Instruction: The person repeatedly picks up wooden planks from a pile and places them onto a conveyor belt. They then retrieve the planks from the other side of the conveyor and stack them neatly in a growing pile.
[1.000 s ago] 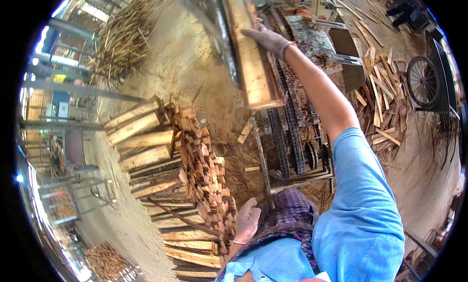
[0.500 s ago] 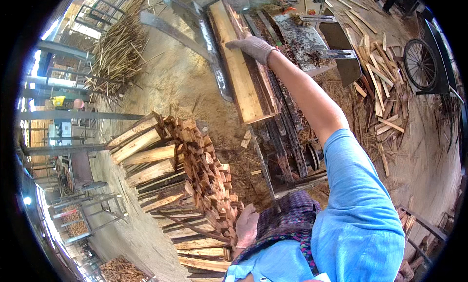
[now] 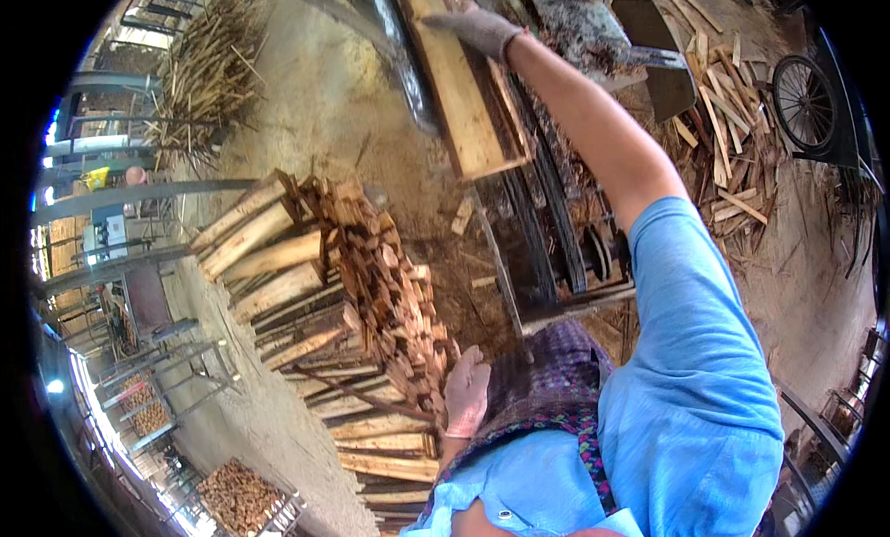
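While the gloved right hand [image 3: 477,31] lies spread on a timber [image 3: 464,110] along the left side of the chain conveyor [image 3: 566,249], the left hand [image 3: 466,389] hangs slightly curled near the conveyor's close end.

A spoked wheel [image 3: 804,107] stands at two o'clock, thin sticks [image 3: 206,78] lie heaped at ten, wood chunks [image 3: 238,500] at seven.

Looking down and forward from the head, fisheye-wide, close above the blue shirt [image 3: 697,370], well apart from the spoked wheel [image 3: 804,105].
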Motion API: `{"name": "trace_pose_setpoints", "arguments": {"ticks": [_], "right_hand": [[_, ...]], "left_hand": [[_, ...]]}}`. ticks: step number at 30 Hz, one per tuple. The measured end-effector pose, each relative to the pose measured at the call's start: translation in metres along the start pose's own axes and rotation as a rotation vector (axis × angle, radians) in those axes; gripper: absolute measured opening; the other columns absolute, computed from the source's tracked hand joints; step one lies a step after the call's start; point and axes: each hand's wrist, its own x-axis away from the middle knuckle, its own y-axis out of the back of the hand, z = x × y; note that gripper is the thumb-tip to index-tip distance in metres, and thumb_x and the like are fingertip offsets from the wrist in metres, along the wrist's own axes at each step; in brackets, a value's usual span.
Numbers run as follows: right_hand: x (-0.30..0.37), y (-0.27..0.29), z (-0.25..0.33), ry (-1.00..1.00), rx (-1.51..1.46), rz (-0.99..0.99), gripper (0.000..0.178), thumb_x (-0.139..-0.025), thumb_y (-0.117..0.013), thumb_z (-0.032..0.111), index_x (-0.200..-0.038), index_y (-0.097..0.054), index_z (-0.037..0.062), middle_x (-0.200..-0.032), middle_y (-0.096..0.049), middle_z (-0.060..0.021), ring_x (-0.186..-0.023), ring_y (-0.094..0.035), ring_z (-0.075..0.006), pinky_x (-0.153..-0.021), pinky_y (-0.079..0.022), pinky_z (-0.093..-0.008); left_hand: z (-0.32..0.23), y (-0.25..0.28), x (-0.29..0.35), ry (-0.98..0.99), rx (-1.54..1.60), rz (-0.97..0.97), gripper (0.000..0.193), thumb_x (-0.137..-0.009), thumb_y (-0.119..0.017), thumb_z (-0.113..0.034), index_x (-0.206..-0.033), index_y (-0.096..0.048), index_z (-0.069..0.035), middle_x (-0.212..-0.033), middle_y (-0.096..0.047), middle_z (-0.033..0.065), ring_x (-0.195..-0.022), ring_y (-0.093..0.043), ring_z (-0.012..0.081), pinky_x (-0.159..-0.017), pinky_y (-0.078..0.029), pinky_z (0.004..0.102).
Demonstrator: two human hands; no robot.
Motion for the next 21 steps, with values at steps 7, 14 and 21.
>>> {"name": "trace_pose_setpoints", "arguments": {"ticks": [7, 14, 21], "right_hand": [[0.009, -0.005, 0.013, -0.014, -0.518, 0.041, 0.088, -0.083, -0.081, 0.040, -0.150, -0.040, -0.0004, -0.125, -0.065, -0.0168, -0.100, -0.069, -0.0235, -0.086, -0.057, -0.0381], [-0.002, -0.010, -0.002, -0.020, -0.597, 0.114, 0.068, -0.085, -0.081, 0.034, -0.136, -0.053, 0.0009, -0.107, -0.072, -0.0143, -0.080, -0.072, -0.0222, -0.071, -0.060, -0.0373], [-0.025, -0.003, -0.029, -0.077, -0.690, 0.258, 0.045, -0.092, -0.075, 0.035, -0.125, -0.066, 0.0050, -0.101, -0.074, -0.0082, -0.082, -0.072, -0.0201, -0.078, -0.059, -0.0374]], "left_hand": [[0.016, -0.006, 0.013, 0.073, 0.063, 0.000, 0.048, -0.097, -0.065, -0.016, -0.140, -0.055, 0.005, -0.124, -0.068, 0.0142, -0.109, -0.064, 0.0188, -0.098, -0.048, 0.0301], [0.018, -0.002, 0.014, 0.061, 0.066, -0.013, 0.048, -0.098, -0.064, -0.015, -0.140, -0.055, 0.006, -0.125, -0.067, 0.0135, -0.111, -0.063, 0.0180, -0.099, -0.048, 0.0299], [0.023, -0.003, 0.019, 0.044, 0.213, -0.054, 0.048, -0.097, -0.065, -0.013, -0.141, -0.056, 0.004, -0.130, -0.066, 0.0170, -0.117, -0.064, 0.0218, -0.103, -0.048, 0.0326]]}}
